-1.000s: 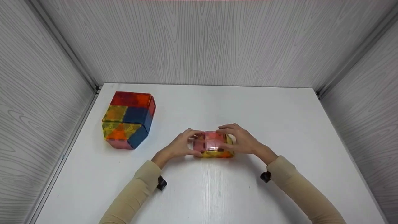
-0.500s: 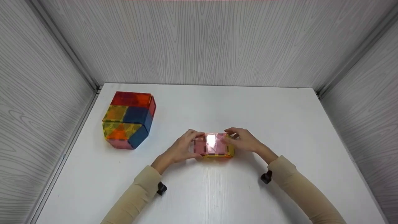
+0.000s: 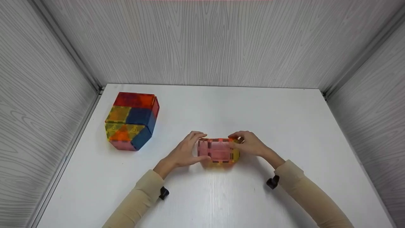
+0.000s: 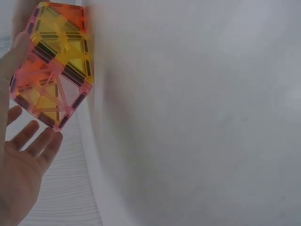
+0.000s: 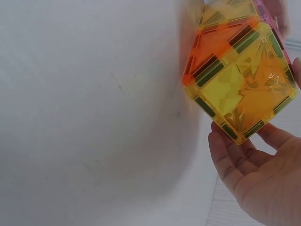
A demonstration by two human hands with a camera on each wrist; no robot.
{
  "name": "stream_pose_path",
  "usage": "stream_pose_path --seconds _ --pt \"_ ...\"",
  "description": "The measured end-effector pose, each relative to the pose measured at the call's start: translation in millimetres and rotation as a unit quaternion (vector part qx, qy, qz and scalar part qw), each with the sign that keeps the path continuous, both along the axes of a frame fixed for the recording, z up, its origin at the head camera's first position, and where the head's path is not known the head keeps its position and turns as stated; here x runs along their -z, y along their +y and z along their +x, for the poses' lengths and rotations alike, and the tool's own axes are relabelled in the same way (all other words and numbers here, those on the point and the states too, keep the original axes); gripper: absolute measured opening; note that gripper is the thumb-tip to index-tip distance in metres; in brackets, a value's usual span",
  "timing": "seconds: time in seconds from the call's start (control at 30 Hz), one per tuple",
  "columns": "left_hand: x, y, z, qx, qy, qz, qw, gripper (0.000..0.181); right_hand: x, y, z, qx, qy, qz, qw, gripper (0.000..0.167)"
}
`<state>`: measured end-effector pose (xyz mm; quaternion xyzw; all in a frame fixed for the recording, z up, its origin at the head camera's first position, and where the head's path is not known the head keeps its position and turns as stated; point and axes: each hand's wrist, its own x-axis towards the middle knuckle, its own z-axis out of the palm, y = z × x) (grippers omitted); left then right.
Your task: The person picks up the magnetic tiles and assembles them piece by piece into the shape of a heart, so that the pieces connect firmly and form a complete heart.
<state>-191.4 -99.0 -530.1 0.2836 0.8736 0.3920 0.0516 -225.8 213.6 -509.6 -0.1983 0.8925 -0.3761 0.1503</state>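
Observation:
A small block of see-through magnetic tiles (image 3: 220, 154) lies between the two hands at the middle of the table, with pink panels on top. Its left end is a pink tile (image 4: 70, 89); orange and yellow triangles form the side. At its right end is a yellow square tile (image 5: 223, 92). The left hand (image 3: 182, 152) spans the left end with fingers spread, thumb along the near edge; its fingertips look slightly apart from the tile in the left wrist view. The right hand (image 3: 251, 144) holds the right end, thumb on top and fingers behind.
A larger magnetic-tile block (image 3: 131, 122) in red, yellow, blue, orange and pink stands at the table's left side. The white table (image 3: 269, 107) is bounded by grey wood-grain panels (image 3: 202, 44) at the back and both sides.
The block's pink top has shifted toward the person, and its yellow near side now shows less. The right hand has drawn to the block's far right corner. The left hand's grasp has loosened slightly.

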Motion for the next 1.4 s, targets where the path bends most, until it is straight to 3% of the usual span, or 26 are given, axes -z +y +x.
stream_pose_path --seconds 0.17,0.33,0.5,0.7,0.9,1.13,1.27,1.4 --pt "-1.2 -1.1 -4.3 -0.034 -0.064 -0.002 0.9973 0.080 -1.2 0 5.8 -0.001 0.018 -0.009 0.9998 0.053" --pt "-2.4 1.7 -7.4 -0.041 -0.089 0.005 0.9952 0.074 -4.5 -3 12.8 0.004 0.042 -0.016 0.9990 0.060" --pt "-5.1 6.2 -7.6 -0.051 -0.073 0.020 0.9958 0.071 -5.0 -5 17.9 0.007 0.081 -0.016 0.9966 0.063" --pt "-7.9 7.5 -1.4 -0.071 -0.059 0.025 0.9954 0.081 -2.7 -5 21.7 0.008 0.115 -0.010 0.9933 0.070" --pt "-6.0 10.0 3.7 -0.081 -0.026 0.025 0.9960 0.085 -1.2 -4 21.7 -0.014 0.164 0.011 0.9862 0.082" --pt "-3.5 9.9 7.9 -0.090 0.001 0.034 0.9954 0.075 2.4 -1 16.1 -0.030 0.179 0.017 0.9833 0.086" --pt "-3.8 9.8 13.4 -0.096 0.011 0.043 0.9944 0.058 5.6 0 17.4 -0.009 0.200 0.019 0.9796 0.082" --pt "-3.5 12.4 21.1 -0.102 0.017 0.060 0.9928 0.047 11.1 -2 30.3 0.047 0.219 0.002 0.9746 0.075"
